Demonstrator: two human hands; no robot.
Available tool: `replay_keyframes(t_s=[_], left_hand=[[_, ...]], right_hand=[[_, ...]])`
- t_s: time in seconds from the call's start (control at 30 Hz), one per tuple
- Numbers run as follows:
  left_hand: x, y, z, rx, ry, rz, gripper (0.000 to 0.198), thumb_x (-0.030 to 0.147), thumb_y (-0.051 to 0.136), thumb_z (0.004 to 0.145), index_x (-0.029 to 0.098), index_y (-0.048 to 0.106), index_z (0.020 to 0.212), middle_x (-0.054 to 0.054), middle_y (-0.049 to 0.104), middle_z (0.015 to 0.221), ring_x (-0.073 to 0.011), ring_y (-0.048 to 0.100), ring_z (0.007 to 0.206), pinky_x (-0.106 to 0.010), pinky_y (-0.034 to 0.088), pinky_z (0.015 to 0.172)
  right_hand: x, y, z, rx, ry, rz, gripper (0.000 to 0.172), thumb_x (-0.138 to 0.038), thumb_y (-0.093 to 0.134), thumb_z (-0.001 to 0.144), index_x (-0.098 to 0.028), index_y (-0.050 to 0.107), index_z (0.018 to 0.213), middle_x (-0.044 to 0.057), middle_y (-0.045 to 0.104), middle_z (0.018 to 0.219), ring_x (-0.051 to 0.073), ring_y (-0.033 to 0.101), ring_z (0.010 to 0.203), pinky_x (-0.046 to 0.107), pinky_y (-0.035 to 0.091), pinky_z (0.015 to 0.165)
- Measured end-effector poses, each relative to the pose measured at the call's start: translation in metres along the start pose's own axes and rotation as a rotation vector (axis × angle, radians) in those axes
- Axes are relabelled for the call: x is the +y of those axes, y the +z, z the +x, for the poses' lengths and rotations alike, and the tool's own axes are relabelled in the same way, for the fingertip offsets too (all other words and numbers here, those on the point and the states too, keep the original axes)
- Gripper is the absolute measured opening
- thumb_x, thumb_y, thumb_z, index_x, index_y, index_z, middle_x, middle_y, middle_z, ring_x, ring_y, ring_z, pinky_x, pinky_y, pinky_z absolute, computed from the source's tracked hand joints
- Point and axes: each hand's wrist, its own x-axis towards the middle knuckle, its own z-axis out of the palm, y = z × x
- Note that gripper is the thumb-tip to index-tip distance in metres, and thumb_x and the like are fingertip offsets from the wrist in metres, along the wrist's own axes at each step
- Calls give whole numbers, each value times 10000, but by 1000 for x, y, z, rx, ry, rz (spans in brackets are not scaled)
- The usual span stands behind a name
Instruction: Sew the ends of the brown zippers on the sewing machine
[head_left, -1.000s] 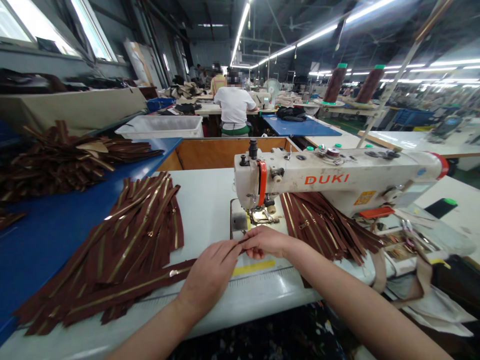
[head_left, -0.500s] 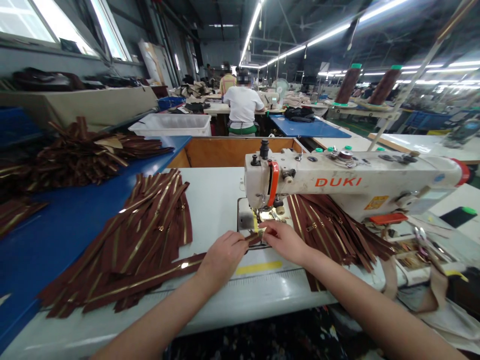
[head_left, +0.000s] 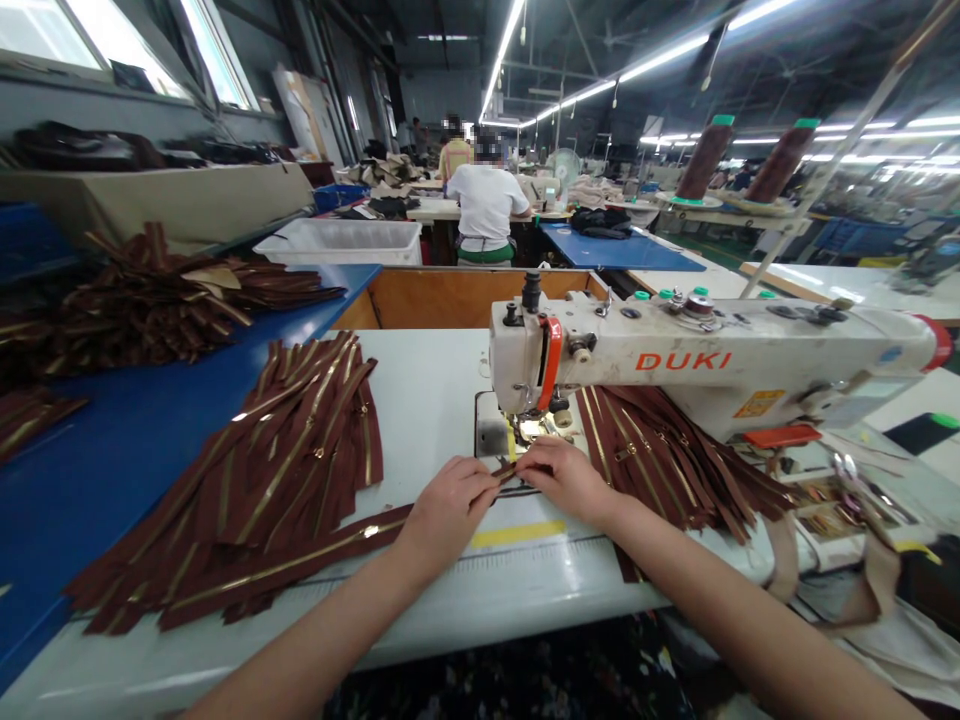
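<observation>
Just in front of the needle area of a white sewing machine, both my hands pinch the end part of one brown zipper. My left hand grips it with fingers closed; from there the strip trails left across the table. My right hand pinches the tip close to the presser foot. Brown zippers with gold teeth lie in a fanned pile left of my left hand. Another zipper bunch lies under the machine arm, partly behind my right forearm.
More zippers are heaped on a blue surface at left. A tray with scissors and small parts sits at right. Thread cones stand behind the machine. A person in white sits ahead, beyond a white bin.
My right hand has shifted slightly left and the fingers of both hands are nearer each other on the zipper end. The view has moved a little; the piles lie as before.
</observation>
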Motion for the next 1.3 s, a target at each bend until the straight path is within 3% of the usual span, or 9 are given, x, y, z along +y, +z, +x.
replay_keyframes(t_s=[0.27,0.63,0.8,1.0,1.3], left_hand=[[-1,-1,0,10,-40,-72,155,151,534,873,162,672,802,-38,634,799,-173,577,786,-332,514,744],[-5,-3,-1,-16,-89,-115,160,120,531,852,169,680,822,-39,652,808,-173,589,800,-318,518,745],[-5,-2,-3,-44,9,-13,217,101,472,882,181,672,910,-36,630,815,-175,577,801,-325,527,732],[-3,-5,-5,-189,175,243,289,62,411,898,143,618,1082,-63,607,868,-196,548,811,-355,534,745],[2,-9,-1,-258,238,377,339,56,337,897,114,602,1099,-95,596,890,-217,550,827,-379,526,760]], right_hand=[[-2,0,0,36,49,79,135,-51,642,778,-164,679,713,-3,609,701,135,559,735,240,408,712],[-6,1,3,-39,51,-165,152,-64,573,800,-168,636,708,19,583,738,159,534,778,247,380,703],[-7,6,3,-11,55,-234,128,-89,567,802,-168,623,718,27,587,742,173,530,794,267,382,729],[-12,11,4,27,131,-292,100,-96,569,780,-164,618,724,38,595,749,179,534,783,272,387,715],[-15,13,4,23,177,-338,101,-109,550,803,-162,602,735,52,587,775,183,530,786,278,386,715]])
